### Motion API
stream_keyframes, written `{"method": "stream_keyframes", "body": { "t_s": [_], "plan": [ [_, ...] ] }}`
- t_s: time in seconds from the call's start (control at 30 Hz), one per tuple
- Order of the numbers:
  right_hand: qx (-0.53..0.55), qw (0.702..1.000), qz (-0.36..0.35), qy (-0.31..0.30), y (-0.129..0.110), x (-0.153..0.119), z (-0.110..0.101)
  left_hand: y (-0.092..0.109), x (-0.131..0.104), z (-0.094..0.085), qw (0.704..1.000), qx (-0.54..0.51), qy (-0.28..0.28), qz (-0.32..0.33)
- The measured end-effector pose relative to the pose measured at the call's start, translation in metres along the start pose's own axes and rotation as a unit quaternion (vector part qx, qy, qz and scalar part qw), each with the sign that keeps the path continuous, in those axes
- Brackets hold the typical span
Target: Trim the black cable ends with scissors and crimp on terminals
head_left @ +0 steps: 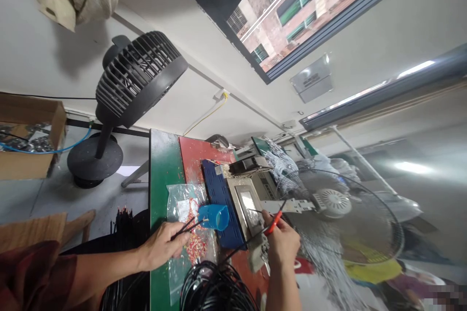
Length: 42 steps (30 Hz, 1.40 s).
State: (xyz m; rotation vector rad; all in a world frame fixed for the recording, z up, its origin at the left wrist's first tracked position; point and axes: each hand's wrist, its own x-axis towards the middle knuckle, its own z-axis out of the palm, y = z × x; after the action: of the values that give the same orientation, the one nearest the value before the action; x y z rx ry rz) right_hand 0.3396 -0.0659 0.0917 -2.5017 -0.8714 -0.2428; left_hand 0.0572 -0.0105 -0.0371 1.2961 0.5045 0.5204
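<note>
My left hand point(164, 245) is closed on a black cable point(188, 225) that splits into thin ends, one of them pale-tipped. My right hand point(282, 243) grips a red-handled hand tool point(274, 222) with a dark tip; its exact kind is unclear. A black cable also runs at the fingers of that hand. Between the hands, a blue translucent cup point(215, 217) lies near small red and yellow bits point(196, 248) scattered over a clear plastic bag point(175, 262). Below it is a coil of black cable point(215, 286).
A dark blue slotted machine panel point(215, 184) adjoins a metal-topped machine point(244, 194) on the green table point(159, 170). A wire-guarded fan point(335, 204) and bundled grey cables point(328, 272) are to the right. A black fan point(142, 77) and cardboard box point(32, 165) stand at left.
</note>
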Motion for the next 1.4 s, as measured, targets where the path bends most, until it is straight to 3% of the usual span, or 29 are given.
{"method": "stream_keyframes", "body": {
  "t_s": [0.13,0.33,0.53,0.7,0.9,1.13,1.4],
  "plan": [
    [0.048,0.998,0.036,0.015,-0.003,-0.017,-0.002,0.0,0.0,0.0,1.0,0.002,0.001,0.003],
    [0.264,0.961,0.074,0.036,-0.025,-0.075,0.001,0.001,0.001,0.0,1.0,-0.002,-0.002,0.001],
    [0.276,0.958,0.082,0.013,-0.03,-0.12,0.029,0.002,0.0,-0.001,1.0,0.002,-0.001,0.007],
    [0.216,0.973,0.083,0.004,-0.025,-0.125,0.045,0.0,0.001,-0.001,1.0,-0.004,0.008,-0.002],
    [0.192,0.977,0.089,-0.017,-0.023,-0.126,0.047,0.002,0.001,0.0,1.0,-0.026,0.011,-0.013],
    [0.356,0.927,0.101,0.06,-0.027,-0.148,0.039,-0.001,0.001,0.001,0.993,-0.112,0.009,-0.035],
    [0.424,0.897,0.116,0.049,-0.002,-0.172,0.025,0.003,0.0,0.001,0.989,-0.14,0.007,-0.038]
  ]
}}
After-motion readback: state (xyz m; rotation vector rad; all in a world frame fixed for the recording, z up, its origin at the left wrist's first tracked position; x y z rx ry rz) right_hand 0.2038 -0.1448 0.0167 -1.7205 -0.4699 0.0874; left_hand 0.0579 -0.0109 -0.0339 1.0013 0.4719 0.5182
